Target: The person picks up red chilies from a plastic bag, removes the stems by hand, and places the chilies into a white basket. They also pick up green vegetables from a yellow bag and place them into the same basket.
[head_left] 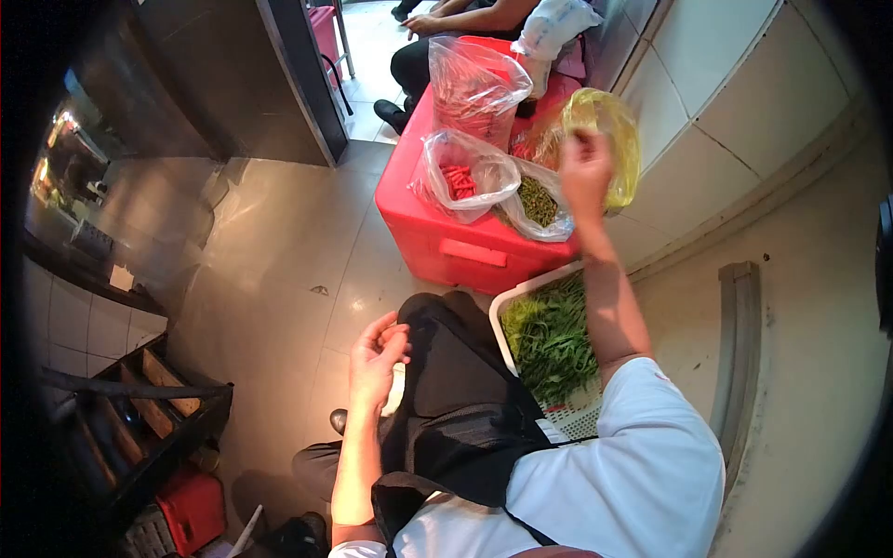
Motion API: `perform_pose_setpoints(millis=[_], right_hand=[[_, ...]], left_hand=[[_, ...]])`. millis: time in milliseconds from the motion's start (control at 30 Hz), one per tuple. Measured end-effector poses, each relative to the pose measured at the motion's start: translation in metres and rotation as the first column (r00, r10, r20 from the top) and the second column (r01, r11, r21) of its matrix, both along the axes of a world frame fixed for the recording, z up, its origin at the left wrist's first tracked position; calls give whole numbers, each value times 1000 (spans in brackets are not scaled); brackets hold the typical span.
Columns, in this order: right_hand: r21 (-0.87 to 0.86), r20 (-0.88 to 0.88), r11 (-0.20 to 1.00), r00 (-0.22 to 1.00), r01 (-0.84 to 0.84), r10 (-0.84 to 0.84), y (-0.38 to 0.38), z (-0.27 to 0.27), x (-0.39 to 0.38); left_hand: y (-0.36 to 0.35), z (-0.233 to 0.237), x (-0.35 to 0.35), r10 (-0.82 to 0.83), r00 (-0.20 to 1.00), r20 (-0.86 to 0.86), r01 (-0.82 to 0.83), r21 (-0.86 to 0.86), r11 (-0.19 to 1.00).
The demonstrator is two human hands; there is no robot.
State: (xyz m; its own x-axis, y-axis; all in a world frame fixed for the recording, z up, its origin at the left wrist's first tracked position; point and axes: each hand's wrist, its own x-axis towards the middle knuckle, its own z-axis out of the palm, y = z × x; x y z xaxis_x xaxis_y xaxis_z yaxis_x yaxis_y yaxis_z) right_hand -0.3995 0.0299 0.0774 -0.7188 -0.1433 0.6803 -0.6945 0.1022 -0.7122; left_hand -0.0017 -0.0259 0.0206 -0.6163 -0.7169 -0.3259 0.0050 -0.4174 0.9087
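Now we look down at our own lap, and both hands are up. Our right hand (584, 172) is raised over the red box (437, 237), a smooth, hard plastic cooler with rounded corners and a recessed handle in its front wall. The fingers are bunched closed against the crinkled film of the yellow-green bag (616, 130); whether they truly pinch the film, we cannot tell. That bag sits at the far right end of the lid, against the tiled wall (735, 84).

We count four thin, glossy plastic bags on that lid. One tall clear bag (474, 79) has reddish contents. One low clear bag holds red chillies (458, 179). One is packed with slim green chillies (537, 200), just beside our wrist, and the yellow-green one makes four.

Our left hand (377, 358) hovers beside the black apron (460, 409), palm turned up, fingers half curled with the tips near the thumb, not closed to a fist.

One white perforated basket (507, 302), rectangular with rounded corners, rests by our right forearm, touching the box, heaped with long, limp green leaves (551, 339).

Beyond the box another person (446, 19) sits, with a white sack (553, 26) close by.
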Motion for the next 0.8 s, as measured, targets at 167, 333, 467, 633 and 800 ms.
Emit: perform_pose_setpoints(millis=[167,333,467,633,800], right_hand=[[528,114,838,966,138,-231,44,-41,-146],[906,192,400,977,-138,-97,42,-94,-172],[930,267,261,964,-258,-1,18,-104,-174],[943,247,224,969,-247,30,-29,-100,-178],[951,238,193,971,-241,35,-54,-93,-185]], left_hand=[[-3,-17,27,69,996,63,-69,-2,998],[3,-16,25,31,997,73,-30,-21,999],[6,-19,27,42,994,97,-43,8,999],[4,-21,29,40,987,154,-42,9,999],[2,-28,28,40,982,185,-44,16,999]])
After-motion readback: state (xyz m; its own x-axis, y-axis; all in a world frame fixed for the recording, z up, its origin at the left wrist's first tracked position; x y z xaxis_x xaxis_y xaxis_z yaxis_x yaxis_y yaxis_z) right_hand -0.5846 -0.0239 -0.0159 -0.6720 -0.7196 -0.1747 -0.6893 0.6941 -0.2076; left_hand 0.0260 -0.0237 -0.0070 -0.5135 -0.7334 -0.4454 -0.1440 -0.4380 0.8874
